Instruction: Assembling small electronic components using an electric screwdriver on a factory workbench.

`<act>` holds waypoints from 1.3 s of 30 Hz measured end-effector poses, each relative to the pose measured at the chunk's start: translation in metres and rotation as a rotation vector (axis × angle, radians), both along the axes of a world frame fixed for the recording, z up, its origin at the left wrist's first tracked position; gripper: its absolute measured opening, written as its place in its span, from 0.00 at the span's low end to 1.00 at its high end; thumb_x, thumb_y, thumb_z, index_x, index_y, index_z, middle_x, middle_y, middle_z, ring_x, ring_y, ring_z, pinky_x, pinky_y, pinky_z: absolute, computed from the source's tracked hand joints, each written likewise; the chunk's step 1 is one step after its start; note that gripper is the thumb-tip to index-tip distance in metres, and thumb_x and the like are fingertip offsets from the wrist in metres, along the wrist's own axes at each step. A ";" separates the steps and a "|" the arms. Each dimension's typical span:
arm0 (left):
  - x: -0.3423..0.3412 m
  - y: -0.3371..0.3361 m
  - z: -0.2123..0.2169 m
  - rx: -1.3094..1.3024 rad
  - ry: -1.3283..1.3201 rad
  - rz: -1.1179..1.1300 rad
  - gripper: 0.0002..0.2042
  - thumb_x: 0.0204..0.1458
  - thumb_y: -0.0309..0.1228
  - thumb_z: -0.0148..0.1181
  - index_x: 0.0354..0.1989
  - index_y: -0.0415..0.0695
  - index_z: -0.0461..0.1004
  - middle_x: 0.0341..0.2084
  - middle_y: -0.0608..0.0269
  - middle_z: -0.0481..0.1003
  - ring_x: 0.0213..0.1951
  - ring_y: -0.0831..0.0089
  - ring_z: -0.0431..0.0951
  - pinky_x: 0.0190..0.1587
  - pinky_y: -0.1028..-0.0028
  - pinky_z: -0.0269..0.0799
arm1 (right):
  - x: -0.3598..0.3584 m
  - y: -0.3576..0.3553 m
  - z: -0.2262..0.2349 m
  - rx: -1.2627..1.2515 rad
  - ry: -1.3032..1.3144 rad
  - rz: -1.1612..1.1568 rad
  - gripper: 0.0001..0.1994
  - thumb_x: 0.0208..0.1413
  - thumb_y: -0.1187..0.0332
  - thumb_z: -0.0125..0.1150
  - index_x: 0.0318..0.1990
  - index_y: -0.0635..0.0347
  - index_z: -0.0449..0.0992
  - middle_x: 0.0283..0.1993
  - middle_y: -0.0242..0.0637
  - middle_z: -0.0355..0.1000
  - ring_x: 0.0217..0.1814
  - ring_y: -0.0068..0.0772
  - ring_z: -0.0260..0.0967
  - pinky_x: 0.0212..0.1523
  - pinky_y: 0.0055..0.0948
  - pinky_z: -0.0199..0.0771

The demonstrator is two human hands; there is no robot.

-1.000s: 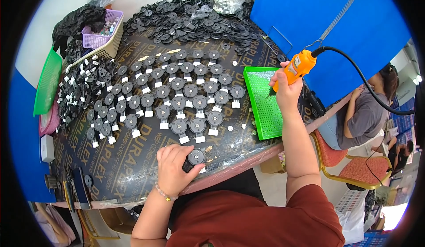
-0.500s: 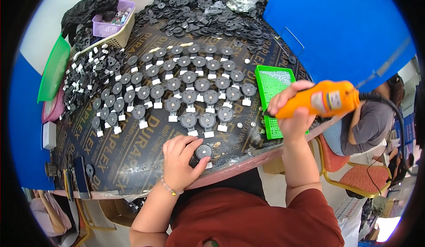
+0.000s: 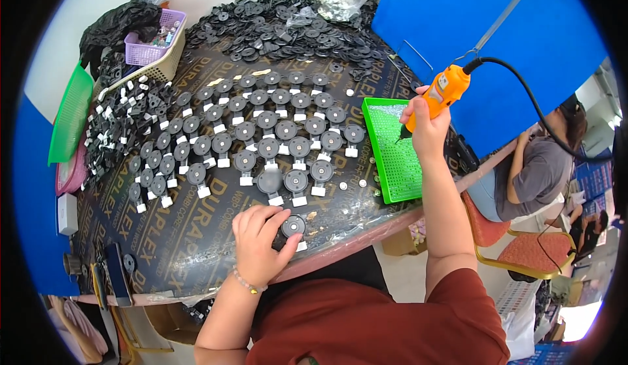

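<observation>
My left hand (image 3: 260,239) rests on the table near the front edge. Its thumb and fingers close around a black round disc part (image 3: 293,226) with a white tab at its lower side. My right hand (image 3: 428,126) grips an orange electric screwdriver (image 3: 447,90) with a black cable. The dark tip of the screwdriver points down over the green perforated tray (image 3: 371,142), in which small shiny screws seem to lie. Whether the tip touches them I cannot tell. Beyond my left hand, several matching disc parts (image 3: 286,130) with white tabs stand in curved rows.
A large pile of loose black discs (image 3: 281,28) covers the back of the table. Black and white small parts (image 3: 124,116) are heaped at the left, by a purple basket (image 3: 145,54). Blue panels (image 3: 490,51) border the table. Another person (image 3: 540,175) sits at the right.
The screwdriver has swung from lying nearly level to a steeper tilt, its tip now down over the tray. My left hand still holds the disc part; the whole view has shifted slightly.
</observation>
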State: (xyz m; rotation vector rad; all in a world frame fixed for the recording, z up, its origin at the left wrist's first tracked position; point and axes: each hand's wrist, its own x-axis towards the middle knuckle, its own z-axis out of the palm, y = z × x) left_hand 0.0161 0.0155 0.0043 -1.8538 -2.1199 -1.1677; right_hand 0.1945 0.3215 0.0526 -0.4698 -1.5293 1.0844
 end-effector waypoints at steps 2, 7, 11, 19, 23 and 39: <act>0.000 0.001 0.000 -0.001 -0.002 -0.007 0.19 0.37 0.36 0.69 0.40 0.46 0.76 0.39 0.64 0.73 0.45 0.62 0.71 0.50 0.62 0.59 | 0.003 0.004 -0.008 0.019 -0.016 -0.029 0.15 0.59 0.64 0.59 0.46 0.62 0.64 0.26 0.31 0.67 0.24 0.22 0.67 0.26 0.21 0.68; -0.001 0.000 -0.003 -0.004 0.001 0.004 0.19 0.37 0.35 0.68 0.40 0.45 0.76 0.39 0.64 0.73 0.46 0.62 0.71 0.50 0.62 0.59 | 0.000 0.003 -0.013 0.053 -0.026 -0.063 0.16 0.60 0.61 0.58 0.46 0.63 0.63 0.24 0.31 0.67 0.23 0.22 0.67 0.26 0.22 0.68; -0.001 0.001 -0.003 0.002 0.008 0.012 0.19 0.37 0.35 0.68 0.39 0.45 0.76 0.39 0.63 0.73 0.46 0.62 0.71 0.50 0.62 0.59 | -0.001 0.006 -0.014 0.017 -0.005 -0.053 0.15 0.60 0.63 0.57 0.46 0.63 0.63 0.24 0.31 0.67 0.23 0.22 0.67 0.27 0.22 0.68; -0.002 0.001 -0.003 -0.007 0.015 0.006 0.19 0.37 0.35 0.68 0.40 0.45 0.76 0.39 0.63 0.73 0.45 0.62 0.71 0.50 0.62 0.59 | 0.004 0.008 -0.015 0.023 0.005 -0.064 0.15 0.60 0.63 0.57 0.46 0.63 0.63 0.24 0.31 0.67 0.23 0.23 0.67 0.27 0.22 0.69; -0.002 -0.001 -0.002 -0.021 0.005 0.009 0.20 0.36 0.36 0.69 0.41 0.45 0.76 0.40 0.63 0.73 0.46 0.62 0.70 0.50 0.62 0.59 | 0.007 0.002 -0.008 0.021 0.107 -0.013 0.14 0.58 0.67 0.59 0.46 0.63 0.63 0.26 0.33 0.67 0.24 0.22 0.67 0.26 0.21 0.69; -0.002 -0.003 0.002 -0.021 0.000 -0.006 0.17 0.36 0.35 0.70 0.37 0.48 0.77 0.40 0.67 0.73 0.46 0.65 0.70 0.50 0.63 0.57 | -0.057 -0.172 0.007 -0.167 0.210 0.837 0.31 0.48 0.45 0.66 0.49 0.56 0.60 0.26 0.37 0.67 0.24 0.32 0.69 0.28 0.33 0.73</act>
